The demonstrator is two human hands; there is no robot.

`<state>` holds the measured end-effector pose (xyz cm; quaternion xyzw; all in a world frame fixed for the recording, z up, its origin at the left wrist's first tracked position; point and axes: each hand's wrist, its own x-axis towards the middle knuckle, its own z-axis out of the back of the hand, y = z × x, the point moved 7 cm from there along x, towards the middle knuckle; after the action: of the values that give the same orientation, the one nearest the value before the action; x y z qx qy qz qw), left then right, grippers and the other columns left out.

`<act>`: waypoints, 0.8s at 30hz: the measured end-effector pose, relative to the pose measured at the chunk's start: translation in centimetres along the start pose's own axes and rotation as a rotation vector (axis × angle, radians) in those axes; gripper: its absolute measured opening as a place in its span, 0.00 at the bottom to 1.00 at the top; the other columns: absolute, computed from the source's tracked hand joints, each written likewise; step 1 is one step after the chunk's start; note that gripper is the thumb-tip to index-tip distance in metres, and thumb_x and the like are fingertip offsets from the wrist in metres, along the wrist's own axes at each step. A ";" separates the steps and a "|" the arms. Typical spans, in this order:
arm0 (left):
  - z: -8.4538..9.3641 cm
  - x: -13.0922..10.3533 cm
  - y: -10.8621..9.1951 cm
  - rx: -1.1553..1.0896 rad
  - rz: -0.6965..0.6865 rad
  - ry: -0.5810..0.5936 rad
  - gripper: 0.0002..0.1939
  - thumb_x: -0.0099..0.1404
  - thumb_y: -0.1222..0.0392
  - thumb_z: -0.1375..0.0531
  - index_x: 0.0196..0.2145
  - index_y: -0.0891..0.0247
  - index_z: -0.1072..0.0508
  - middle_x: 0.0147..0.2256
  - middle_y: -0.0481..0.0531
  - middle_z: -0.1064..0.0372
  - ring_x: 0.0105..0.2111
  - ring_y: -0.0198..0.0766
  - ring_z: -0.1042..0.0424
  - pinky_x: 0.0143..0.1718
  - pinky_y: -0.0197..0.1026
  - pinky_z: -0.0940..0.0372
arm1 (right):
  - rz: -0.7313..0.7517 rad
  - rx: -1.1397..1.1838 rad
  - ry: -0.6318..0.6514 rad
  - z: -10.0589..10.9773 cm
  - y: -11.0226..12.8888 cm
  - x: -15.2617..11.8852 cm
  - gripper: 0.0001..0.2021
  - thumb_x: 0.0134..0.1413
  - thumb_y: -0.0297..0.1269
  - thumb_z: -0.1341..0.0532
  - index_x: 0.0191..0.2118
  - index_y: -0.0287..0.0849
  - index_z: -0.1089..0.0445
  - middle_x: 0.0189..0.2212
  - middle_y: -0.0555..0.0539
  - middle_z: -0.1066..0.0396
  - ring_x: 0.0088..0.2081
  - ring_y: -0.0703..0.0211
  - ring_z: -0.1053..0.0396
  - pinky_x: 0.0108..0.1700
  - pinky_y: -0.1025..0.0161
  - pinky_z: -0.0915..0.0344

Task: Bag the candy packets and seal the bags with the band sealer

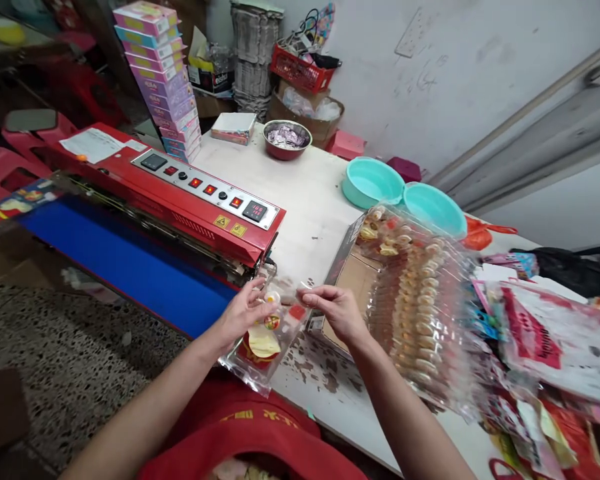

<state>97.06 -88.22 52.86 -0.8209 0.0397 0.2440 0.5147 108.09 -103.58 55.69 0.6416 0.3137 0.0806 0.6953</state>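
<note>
Packet (263, 343) held between left fingers (257, 311) and right fingers (321, 292); red machine (195, 208) at left, filled carton (363, 283) at right, basins (373, 181) beyond.

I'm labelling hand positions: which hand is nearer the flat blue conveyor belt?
Left. The left hand is close by one end of the blue belt; the right hand is farther off, at the clear plastic bag, beside the open cardboard box.

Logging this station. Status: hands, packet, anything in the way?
Left hand, right hand: both on packet. Packet by red machine's end. Box near right hand, apparently not blocking.
</note>
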 end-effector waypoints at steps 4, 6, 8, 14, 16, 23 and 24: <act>2.0 1.1 -1.2 -0.099 0.046 -0.154 0.24 0.47 0.54 0.30 0.41 0.68 0.25 0.33 0.57 0.24 0.30 0.39 0.26 0.32 0.38 0.33 | -0.049 -0.031 0.091 -3.2 -1.5 0.4 0.14 0.33 0.45 0.27 0.28 0.43 0.21 0.30 0.45 0.21 0.32 0.55 0.26 0.40 0.57 0.30; 3.1 1.9 -1.0 -0.135 0.057 -0.239 0.20 0.43 0.56 0.28 0.32 0.69 0.24 0.29 0.56 0.24 0.26 0.37 0.28 0.28 0.37 0.34 | -0.056 -0.019 0.074 -4.0 -2.2 0.8 0.14 0.32 0.45 0.26 0.28 0.44 0.21 0.30 0.46 0.21 0.33 0.54 0.25 0.41 0.57 0.30; 3.9 2.5 -0.3 -0.173 0.033 -0.312 0.19 0.40 0.56 0.28 0.29 0.69 0.24 0.27 0.56 0.25 0.24 0.36 0.29 0.26 0.37 0.35 | -0.051 0.010 0.034 -4.3 -3.0 1.3 0.14 0.30 0.44 0.26 0.28 0.44 0.21 0.31 0.46 0.21 0.34 0.54 0.25 0.42 0.57 0.30; 5.3 3.3 2.0 -0.176 -0.006 -0.409 0.19 0.41 0.53 0.30 0.25 0.68 0.29 0.20 0.51 0.30 0.19 0.34 0.33 0.24 0.37 0.36 | -0.085 0.067 -0.075 -4.5 -5.7 2.3 0.14 0.28 0.42 0.25 0.26 0.42 0.22 0.26 0.46 0.22 0.28 0.57 0.27 0.35 0.60 0.30; 5.1 2.9 2.1 -0.157 0.021 -0.325 0.21 0.43 0.54 0.30 0.32 0.67 0.30 0.25 0.51 0.27 0.22 0.34 0.31 0.25 0.36 0.36 | -0.096 0.094 -0.096 -4.5 -6.2 2.5 0.15 0.27 0.41 0.25 0.26 0.41 0.23 0.25 0.47 0.23 0.27 0.58 0.28 0.33 0.60 0.31; 5.3 1.0 3.1 0.032 0.067 -0.178 0.36 0.43 0.64 0.32 0.49 0.62 0.41 0.33 0.51 0.28 0.27 0.35 0.29 0.27 0.35 0.36 | -0.111 0.159 -0.099 -4.9 -7.0 3.2 0.17 0.26 0.40 0.25 0.27 0.40 0.25 0.24 0.48 0.24 0.26 0.60 0.28 0.33 0.62 0.31; 5.5 0.9 3.3 0.041 0.060 -0.195 0.35 0.44 0.63 0.32 0.49 0.63 0.41 0.33 0.52 0.28 0.26 0.35 0.30 0.27 0.35 0.36 | -0.116 0.163 -0.098 -5.0 -7.1 3.3 0.17 0.25 0.40 0.25 0.28 0.40 0.25 0.24 0.48 0.24 0.26 0.60 0.28 0.33 0.62 0.31</act>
<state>94.86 -84.79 47.82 -0.7812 0.0189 0.3372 0.5251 105.90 -98.87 47.99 0.6800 0.3213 -0.0172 0.6588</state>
